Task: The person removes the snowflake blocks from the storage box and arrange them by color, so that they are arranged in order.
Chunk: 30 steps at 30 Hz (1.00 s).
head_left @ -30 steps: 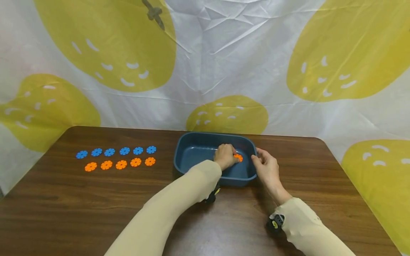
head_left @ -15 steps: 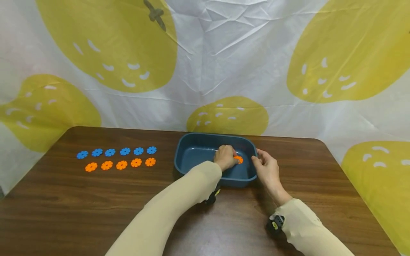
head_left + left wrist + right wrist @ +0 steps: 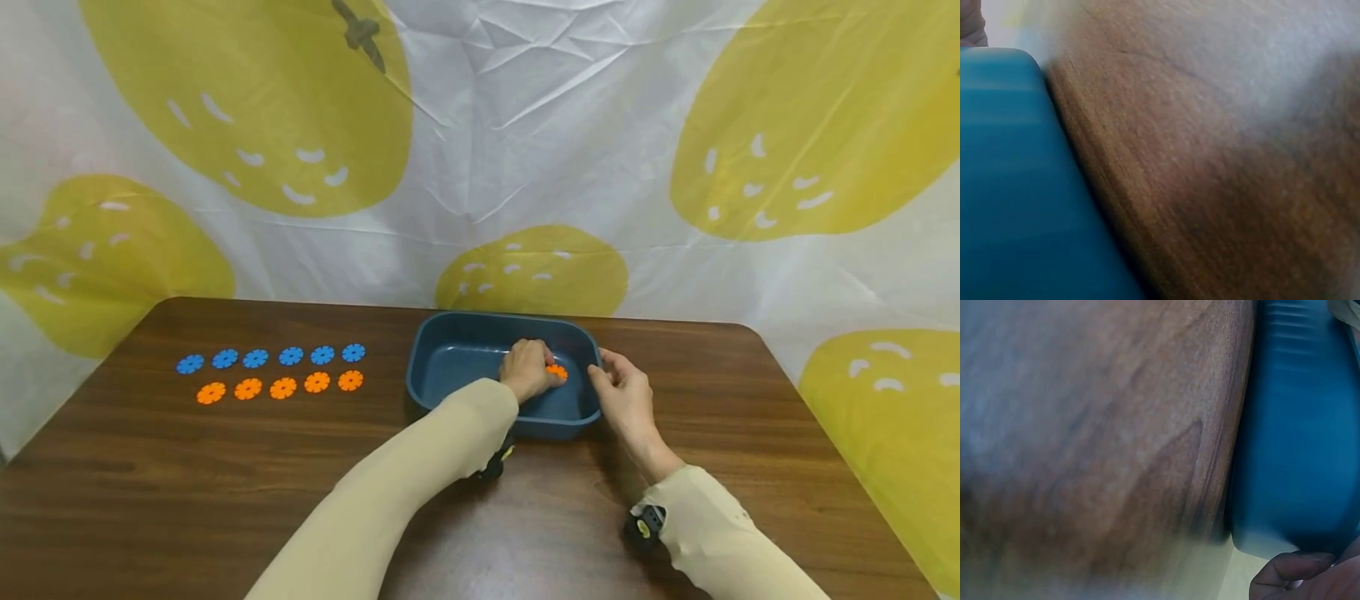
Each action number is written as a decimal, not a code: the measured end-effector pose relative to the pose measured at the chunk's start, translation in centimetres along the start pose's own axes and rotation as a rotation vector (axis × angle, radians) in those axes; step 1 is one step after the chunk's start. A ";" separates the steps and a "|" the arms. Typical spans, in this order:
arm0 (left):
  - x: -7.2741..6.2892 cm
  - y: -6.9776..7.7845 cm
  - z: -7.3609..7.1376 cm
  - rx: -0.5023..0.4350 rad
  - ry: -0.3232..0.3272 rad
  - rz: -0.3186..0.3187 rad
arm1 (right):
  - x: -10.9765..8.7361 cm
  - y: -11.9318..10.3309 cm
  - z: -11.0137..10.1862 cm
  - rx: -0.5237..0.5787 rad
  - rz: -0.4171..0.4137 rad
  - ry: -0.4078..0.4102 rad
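In the head view my left hand (image 3: pixel 527 368) reaches down inside a dark blue rectangular bin (image 3: pixel 553 428). Its fingertips pinch an orange notched disc (image 3: pixel 558 374) near the bin's right end, and the hand hides part of that disc. My right hand (image 3: pixel 628 396) holds the bin's right rim, thumb at the edge and fingers round the outside. The right wrist view shows those right-hand fingers (image 3: pixel 1294 567) against the blue wall. In the left wrist view, the bin's outer wall (image 3: pixel 1029 175) fills the left side.
Left of the bin, a row of several blue notched discs (image 3: pixel 291 356) lies behind a row of several orange notched discs (image 3: pixel 282 387). They rest on a brown wooden table (image 3: pixel 187 483). A white cloth with yellow fruit shapes (image 3: pixel 480 150) hangs behind the table.
The view shifts very slightly. Both hands, the bin and the disc rows stay in place; the left hand keeps its pinch on the orange disc.
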<state>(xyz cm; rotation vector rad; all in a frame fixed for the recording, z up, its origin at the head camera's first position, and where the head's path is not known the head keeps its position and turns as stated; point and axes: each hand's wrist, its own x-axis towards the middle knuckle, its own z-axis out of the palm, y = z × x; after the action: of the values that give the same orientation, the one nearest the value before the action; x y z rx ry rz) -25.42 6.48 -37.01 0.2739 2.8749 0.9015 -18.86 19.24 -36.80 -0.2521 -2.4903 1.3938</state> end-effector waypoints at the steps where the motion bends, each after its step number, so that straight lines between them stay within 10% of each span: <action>1: 0.0 0.0 0.0 -0.001 -0.001 0.001 | 0.0 0.0 0.0 -0.002 -0.001 0.000; 30: -0.9 -0.2 -1.4 -0.211 -0.008 0.072 | -0.1 -0.2 -0.1 -0.016 -0.006 -0.001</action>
<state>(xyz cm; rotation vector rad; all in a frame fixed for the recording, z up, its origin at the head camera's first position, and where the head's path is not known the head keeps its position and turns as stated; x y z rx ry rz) -24.80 5.37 -35.88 0.3606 2.7475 1.2022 -18.75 19.18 -36.61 -0.2473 -2.5014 1.3731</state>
